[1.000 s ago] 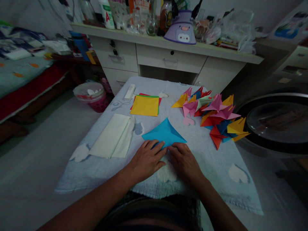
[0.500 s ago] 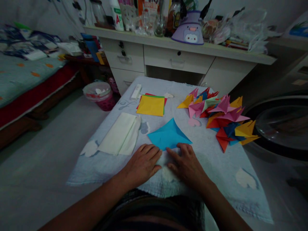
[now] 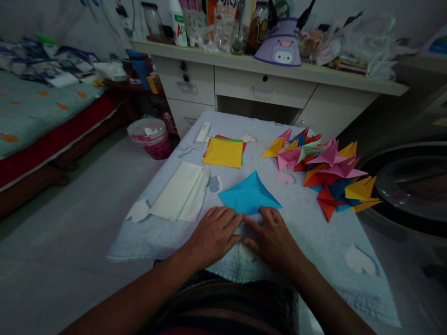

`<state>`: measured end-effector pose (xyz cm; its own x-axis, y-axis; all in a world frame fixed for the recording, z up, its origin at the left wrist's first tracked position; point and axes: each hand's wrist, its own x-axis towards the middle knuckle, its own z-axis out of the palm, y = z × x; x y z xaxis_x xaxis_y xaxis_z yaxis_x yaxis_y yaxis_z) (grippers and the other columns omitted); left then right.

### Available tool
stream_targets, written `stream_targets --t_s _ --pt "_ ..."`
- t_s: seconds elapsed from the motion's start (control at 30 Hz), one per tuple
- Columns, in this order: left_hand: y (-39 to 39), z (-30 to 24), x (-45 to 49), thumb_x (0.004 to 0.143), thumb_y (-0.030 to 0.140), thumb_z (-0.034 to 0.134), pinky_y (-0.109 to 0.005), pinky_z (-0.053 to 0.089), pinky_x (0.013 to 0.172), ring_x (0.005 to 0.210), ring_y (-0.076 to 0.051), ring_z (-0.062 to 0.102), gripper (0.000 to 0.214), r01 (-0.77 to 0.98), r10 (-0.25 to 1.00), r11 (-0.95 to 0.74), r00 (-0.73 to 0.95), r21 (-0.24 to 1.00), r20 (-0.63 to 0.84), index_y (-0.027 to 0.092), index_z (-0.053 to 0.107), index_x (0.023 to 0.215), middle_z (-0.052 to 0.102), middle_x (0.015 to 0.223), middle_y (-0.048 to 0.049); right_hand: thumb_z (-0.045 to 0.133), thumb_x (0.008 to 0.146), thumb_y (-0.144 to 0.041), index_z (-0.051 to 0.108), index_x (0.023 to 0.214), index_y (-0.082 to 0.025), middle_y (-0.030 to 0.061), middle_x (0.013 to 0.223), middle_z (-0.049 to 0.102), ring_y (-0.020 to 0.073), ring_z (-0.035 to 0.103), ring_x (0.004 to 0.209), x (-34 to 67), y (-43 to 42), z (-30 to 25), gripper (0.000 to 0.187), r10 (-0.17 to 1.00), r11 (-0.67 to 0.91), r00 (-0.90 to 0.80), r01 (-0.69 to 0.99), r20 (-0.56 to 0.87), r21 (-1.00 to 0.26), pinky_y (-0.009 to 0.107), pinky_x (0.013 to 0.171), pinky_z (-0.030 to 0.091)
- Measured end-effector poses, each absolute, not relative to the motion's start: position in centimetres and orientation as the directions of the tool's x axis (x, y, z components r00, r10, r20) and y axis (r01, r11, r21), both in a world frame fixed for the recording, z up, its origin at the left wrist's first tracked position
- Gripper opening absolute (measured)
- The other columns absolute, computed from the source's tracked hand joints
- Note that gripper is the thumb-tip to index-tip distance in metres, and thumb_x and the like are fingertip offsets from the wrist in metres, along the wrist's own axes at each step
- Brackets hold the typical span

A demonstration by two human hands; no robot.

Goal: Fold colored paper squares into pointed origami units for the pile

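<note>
A blue sheet of paper [image 3: 251, 191] lies turned with one corner pointing away from me, its surface flat with a faint crease. At its near edge rests my left hand [image 3: 217, 232], fingers stretched out and lying over the lower left side. My right hand [image 3: 274, 237] touches the lower right side, with index finger and thumb spread apart. The tips of both hands almost meet at the middle of the near edge, which they partly hide. Neither hand visibly grips the sheet.
Yellow, red and green paper squares [image 3: 223, 152] are stacked beyond the blue sheet. Left of it lies folded white paper [image 3: 178, 190], and a white stick-like object [image 3: 203, 133] sits farther back. Several folded paper cranes [image 3: 324, 163] crowd the right side of the cloth-covered table [image 3: 300, 232].
My two hands have drawn slightly closer together along the near edge, the left one sliding right. The whole view has shifted a little; the blue paper stays in place on the table.
</note>
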<state>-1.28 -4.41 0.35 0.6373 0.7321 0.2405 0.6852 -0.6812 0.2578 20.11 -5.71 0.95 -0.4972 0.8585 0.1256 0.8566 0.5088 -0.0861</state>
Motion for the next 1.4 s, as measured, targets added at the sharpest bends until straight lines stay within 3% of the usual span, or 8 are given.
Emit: stream_targets --t_s 0.2,0.57,0.7,1.0,1.2,1.3,1.4 --pt "-4.2 0.3 -0.9 0.09 0.033 0.061 -0.044 0.043 0.093 0.11 -0.027 0.053 0.037 0.72 0.753 -0.657 0.641 0.223 0.148 0.019 0.054 0.123 0.062 0.114 -0.0082 0.059 0.088 -0.047 0.051 0.138 -0.035 0.0142 0.125 0.051 0.0326 0.046 0.117 20.9 -5.8 0.7 0.052 0.866 0.495 -0.484 0.865 0.121 -0.086 0.054 0.1 0.039" --pt "-4.3 -0.1 -1.1 0.092 0.032 0.057 -0.044 0.042 0.095 0.112 -0.026 0.052 0.034 0.719 0.749 -0.662 0.645 0.213 0.151 0.02 0.053 0.123 0.061 0.118 -0.0074 0.056 0.09 -0.048 0.054 0.136 -0.034 0.0092 0.13 0.056 0.0307 0.049 0.116 25.1 -5.6 0.5 0.047 0.908 0.413 -0.406 0.909 0.103 -0.06 0.055 0.102 0.035" --pt "-4.4 0.0 -1.2 0.093 0.033 0.056 -0.044 0.042 0.095 0.111 -0.026 0.051 0.035 0.721 0.751 -0.659 0.644 0.212 0.143 0.019 0.053 0.125 0.061 0.118 -0.0073 0.054 0.092 -0.046 0.054 0.136 -0.031 0.0088 0.133 0.057 0.0311 0.048 0.118 25.9 -5.7 0.4 0.047 0.92 0.384 -0.38 0.923 0.09 -0.029 0.057 0.105 0.031" --pt "-4.4 -0.1 -1.2 0.094 0.031 0.054 -0.044 0.043 0.095 0.11 -0.026 0.051 0.033 0.716 0.753 -0.657 0.638 0.236 0.16 0.019 0.054 0.124 0.061 0.118 -0.007 0.056 0.091 -0.039 0.06 0.129 -0.021 0.0073 0.131 0.062 0.0319 0.048 0.116 26.7 -5.6 0.0 0.041 0.934 0.331 -0.322 0.943 0.153 -0.033 0.054 0.102 0.034" --pt "-4.5 -0.2 -1.5 0.092 0.028 0.055 -0.045 0.043 0.098 0.111 -0.026 0.051 0.032 0.691 0.757 -0.652 0.62 0.313 0.206 0.02 0.054 0.123 0.059 0.119 -0.0079 0.049 0.094 -0.024 0.07 0.097 -0.018 0.0076 0.108 0.071 0.0277 0.055 0.102 24.2 -4.5 1.1 0.022 0.942 0.29 -0.244 0.937 0.23 -0.193 0.046 0.093 0.04" --pt "-4.4 -0.5 -1.8 0.09 0.024 0.057 -0.044 0.042 0.101 0.116 -0.026 0.049 0.034 0.675 0.776 -0.629 0.574 0.387 0.261 0.02 0.053 0.124 0.054 0.124 -0.0094 0.052 0.091 -0.021 0.066 0.107 -0.016 0.0102 0.113 0.068 0.0273 0.056 0.102 22.2 -3.4 1.4 0.022 0.927 0.346 -0.277 0.891 0.252 -0.293 0.044 0.093 0.043" --pt "-4.3 -0.7 -2.2 0.088 0.022 0.058 -0.045 0.039 0.106 0.123 -0.027 0.045 0.037 0.675 0.822 -0.569 0.466 0.47 0.327 0.02 0.052 0.124 0.049 0.129 -0.0112 0.055 0.087 -0.019 0.057 0.126 -0.012 0.014 0.122 0.065 0.0298 0.056 0.106 20.5 -2.4 1.1 0.04 0.921 0.368 -0.296 0.871 0.253 -0.324 0.045 0.094 0.046"
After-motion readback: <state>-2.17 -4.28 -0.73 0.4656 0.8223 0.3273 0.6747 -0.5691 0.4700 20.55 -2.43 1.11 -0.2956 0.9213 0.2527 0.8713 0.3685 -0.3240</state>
